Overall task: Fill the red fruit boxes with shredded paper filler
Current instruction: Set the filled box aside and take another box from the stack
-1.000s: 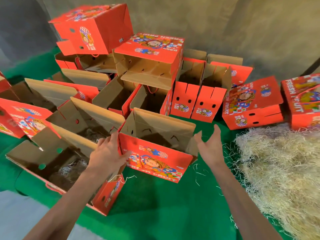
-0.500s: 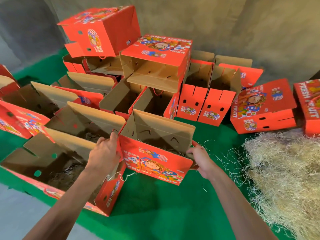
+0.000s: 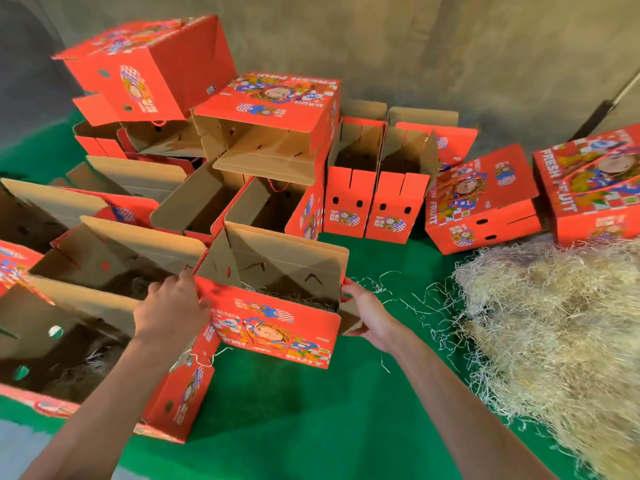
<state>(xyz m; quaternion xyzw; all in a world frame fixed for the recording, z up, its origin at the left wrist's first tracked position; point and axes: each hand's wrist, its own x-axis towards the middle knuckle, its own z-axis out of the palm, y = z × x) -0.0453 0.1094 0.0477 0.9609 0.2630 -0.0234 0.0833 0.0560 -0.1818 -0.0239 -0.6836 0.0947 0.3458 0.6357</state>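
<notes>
An open red fruit box (image 3: 273, 330) with a cartoon print sits in the middle of the green cloth (image 3: 294, 420), its brown flaps up and some pale shredded paper inside. My left hand (image 3: 171, 308) grips its left end. My right hand (image 3: 363, 313) grips its right end by the side flap. A big heap of straw-coloured shredded paper (image 3: 561, 334) lies to the right, with loose strands trailing toward the box.
Several open red boxes (image 3: 83, 344) crowd the left, some holding filler. More boxes are stacked at the back (image 3: 270, 123), and two closed ones (image 3: 485, 202) lie at the right beside the heap. A grey wall (image 3: 450, 46) stands behind.
My right hand came down from open in the air and took hold of the box's right end. My left hand stayed on the left end. The view shifted slightly left.
</notes>
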